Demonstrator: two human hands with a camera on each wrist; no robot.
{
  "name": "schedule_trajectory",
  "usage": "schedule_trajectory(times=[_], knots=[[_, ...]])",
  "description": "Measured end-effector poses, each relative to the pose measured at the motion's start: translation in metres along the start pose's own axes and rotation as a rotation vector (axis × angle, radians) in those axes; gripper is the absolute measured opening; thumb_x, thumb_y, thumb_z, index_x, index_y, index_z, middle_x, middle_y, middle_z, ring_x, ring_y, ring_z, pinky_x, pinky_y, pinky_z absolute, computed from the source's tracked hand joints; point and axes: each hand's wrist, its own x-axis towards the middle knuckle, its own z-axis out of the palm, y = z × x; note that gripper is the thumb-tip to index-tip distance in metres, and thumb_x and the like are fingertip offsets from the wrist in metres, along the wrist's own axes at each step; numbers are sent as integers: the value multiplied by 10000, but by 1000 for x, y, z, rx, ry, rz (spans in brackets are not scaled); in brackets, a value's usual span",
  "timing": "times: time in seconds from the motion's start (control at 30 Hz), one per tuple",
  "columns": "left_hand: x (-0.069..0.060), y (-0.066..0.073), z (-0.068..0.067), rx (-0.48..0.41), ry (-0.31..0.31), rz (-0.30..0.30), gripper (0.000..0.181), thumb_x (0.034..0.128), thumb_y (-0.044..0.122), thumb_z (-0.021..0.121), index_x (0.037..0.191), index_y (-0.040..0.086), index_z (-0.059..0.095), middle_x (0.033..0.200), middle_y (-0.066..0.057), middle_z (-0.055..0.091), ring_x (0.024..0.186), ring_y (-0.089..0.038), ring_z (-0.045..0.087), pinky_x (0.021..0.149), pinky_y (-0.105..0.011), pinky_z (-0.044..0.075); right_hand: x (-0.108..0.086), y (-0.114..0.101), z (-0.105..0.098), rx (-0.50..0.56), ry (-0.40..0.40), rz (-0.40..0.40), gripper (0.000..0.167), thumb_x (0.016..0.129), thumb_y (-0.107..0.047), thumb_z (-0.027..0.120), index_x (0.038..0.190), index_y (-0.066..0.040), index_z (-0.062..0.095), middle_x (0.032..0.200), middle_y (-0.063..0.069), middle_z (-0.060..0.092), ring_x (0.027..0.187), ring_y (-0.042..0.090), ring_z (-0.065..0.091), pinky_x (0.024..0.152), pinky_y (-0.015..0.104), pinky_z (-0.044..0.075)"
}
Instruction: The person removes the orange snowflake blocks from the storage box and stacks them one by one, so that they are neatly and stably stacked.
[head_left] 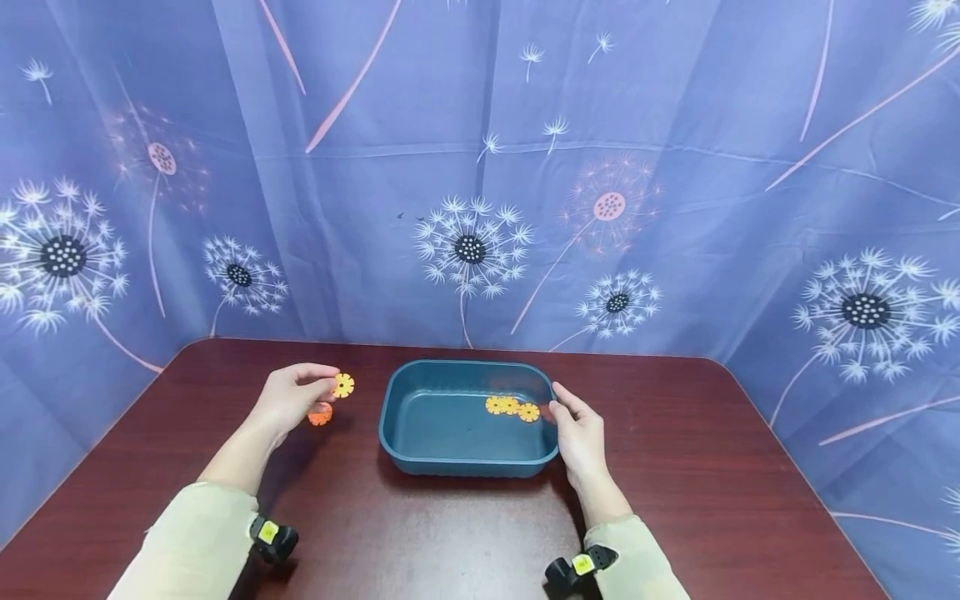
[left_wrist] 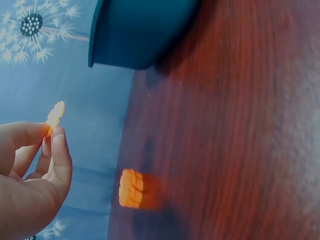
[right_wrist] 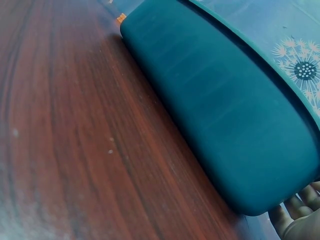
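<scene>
My left hand (head_left: 288, 402) pinches a yellow notched disc (head_left: 344, 385) above the table, left of the teal plastic bin (head_left: 465, 468). In the left wrist view the disc (left_wrist: 56, 115) appears nearly edge-on between thumb and fingertips. Just below that hand sits a short stack of orange notched discs (left_wrist: 131, 188), partly hidden by the fingers in the head view. My right hand (head_left: 583, 433) grips the bin's right end at the rim. From the right wrist, its fingers (right_wrist: 295, 207) show only partly, beside the bin's end wall. Yellow notched discs (head_left: 510, 406) lie in the bin's right half.
Everything stands on a dark red wood-grain table (head_left: 465, 542). A blue curtain with a dandelion print (head_left: 465, 167) hangs behind and along both sides of it. Each sleeved wrist wears a small black camera (head_left: 273, 540).
</scene>
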Motion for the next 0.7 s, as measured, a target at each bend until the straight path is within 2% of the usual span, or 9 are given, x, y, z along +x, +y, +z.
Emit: schedule_trajectory(times=[0.23, 0.47, 0.7], knots=[[0, -13, -7, -13, 21, -4, 375, 912, 77, 571, 1231, -118, 538, 843, 17, 666, 703, -64, 661, 675, -257, 572, 0, 2, -1, 11, -5, 2, 397, 966, -115, 489, 1362, -85, 509, 1415, 142, 478, 1134, 366, 587, 1079, 452, 369], [-1, -23, -12, -36, 45, -44, 379, 905, 63, 594, 1214, -149, 533, 822, 29, 677, 670, -51, 662, 655, -266, 576, 0, 3, 0, 15, -12, -4, 399, 965, -101, 484, 1363, -81, 506, 1404, 149, 489, 1125, 361, 592, 1077, 458, 370], [-1, -32, -15, -35, 52, -93, 378, 917, 81, 578, 1227, -130, 531, 860, 17, 669, 706, -41, 658, 662, -248, 573, 0, 2, -1, 8, -6, -2, 397, 968, -116, 483, 1364, -96, 508, 1352, 168, 533, 1112, 346, 605, 1069, 469, 377]])
